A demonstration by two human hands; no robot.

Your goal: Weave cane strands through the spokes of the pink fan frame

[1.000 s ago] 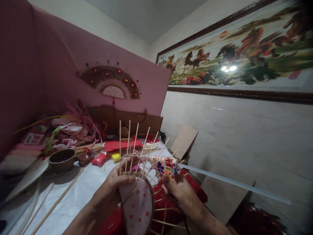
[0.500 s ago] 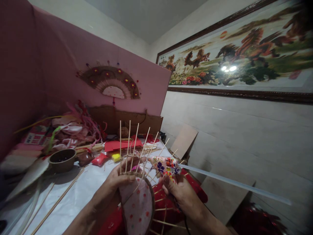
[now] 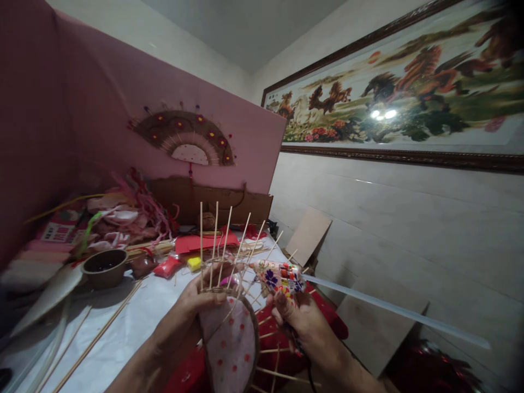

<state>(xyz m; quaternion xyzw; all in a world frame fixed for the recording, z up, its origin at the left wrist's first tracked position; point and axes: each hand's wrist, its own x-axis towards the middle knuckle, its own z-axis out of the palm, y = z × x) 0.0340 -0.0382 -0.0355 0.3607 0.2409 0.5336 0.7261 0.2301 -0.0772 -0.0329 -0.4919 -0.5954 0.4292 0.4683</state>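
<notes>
My left hand [image 3: 198,297] grips the edge of a half-round fan base [image 3: 229,344], pale with red dots and rimmed in brown cord. Thin bamboo sticks [image 3: 225,245] fan out from that rim, some upright and some to the right. My right hand [image 3: 298,316] is wrapped round a flower-patterned hot glue gun [image 3: 280,277]. A long translucent glue stick [image 3: 393,308] juts from its back toward the right. The gun's nozzle points left, close to the sticks and the cord rim; whether it touches them I cannot tell.
A finished-looking brown fan [image 3: 184,131] with red flowers hangs on the pink board [image 3: 254,131]. On the white-covered table stand a dark bowl [image 3: 105,268], a red packet [image 3: 167,266], a yellow block [image 3: 194,263], loose sticks [image 3: 98,335] and piled ribbons [image 3: 123,215].
The glue gun and my right hand have shifted very slightly to the right. My left hand and the fan base stay where they were.
</notes>
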